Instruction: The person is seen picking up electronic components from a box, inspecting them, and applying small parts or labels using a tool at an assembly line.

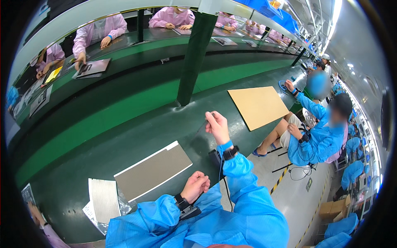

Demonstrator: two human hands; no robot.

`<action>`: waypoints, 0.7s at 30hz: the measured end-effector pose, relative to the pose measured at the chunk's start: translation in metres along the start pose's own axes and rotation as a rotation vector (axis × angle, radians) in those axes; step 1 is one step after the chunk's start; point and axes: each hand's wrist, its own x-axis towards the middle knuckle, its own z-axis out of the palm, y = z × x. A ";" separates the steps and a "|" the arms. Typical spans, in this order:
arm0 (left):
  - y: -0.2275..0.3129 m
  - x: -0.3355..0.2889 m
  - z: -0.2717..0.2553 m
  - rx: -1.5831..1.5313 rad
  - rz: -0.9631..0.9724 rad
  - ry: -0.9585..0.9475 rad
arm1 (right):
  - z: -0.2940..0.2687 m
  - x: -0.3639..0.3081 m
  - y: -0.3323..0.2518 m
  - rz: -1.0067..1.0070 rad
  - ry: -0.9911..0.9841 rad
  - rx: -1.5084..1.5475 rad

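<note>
My right hand (217, 126) is raised over the green bench, thumb and fingers pinched together. A thin, dark sliver (202, 129) extends from its fingertips; its kind is too faint to make out. Closer to my body, my left hand (196, 187) is closed with the fingers curled in, and whatever it may hold is hidden. Left of it lies a grey-brown rectangular sheet (153, 170) with white edges, not touched by either hand. Beside that sheet rests a stack of whitish ribbed strips (103, 200) on clear plastic wrapping (124, 204).
A tan board (259, 106) lies farther right on the green bench (165, 124). A green post (194, 62) rises at the bench's far side. A co-worker in blue (316, 136) sits at the right. Across the conveyor, several people in pink handle flat panels (94, 68).
</note>
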 end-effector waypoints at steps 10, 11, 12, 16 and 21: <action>-0.008 0.004 -0.002 0.074 0.015 -0.027 | 0.005 0.049 0.075 0.174 -0.133 0.430; -0.008 0.003 -0.003 0.068 0.014 -0.022 | 0.005 0.050 0.077 0.181 -0.135 0.429; -0.007 0.004 -0.003 0.075 0.009 -0.020 | 0.005 0.050 0.078 0.178 -0.139 0.445; -0.004 0.004 -0.002 0.071 -0.001 -0.014 | 0.006 0.049 0.078 0.165 -0.134 0.429; -0.005 0.004 -0.003 0.074 -0.015 -0.004 | 0.007 0.049 0.083 0.111 -0.139 0.367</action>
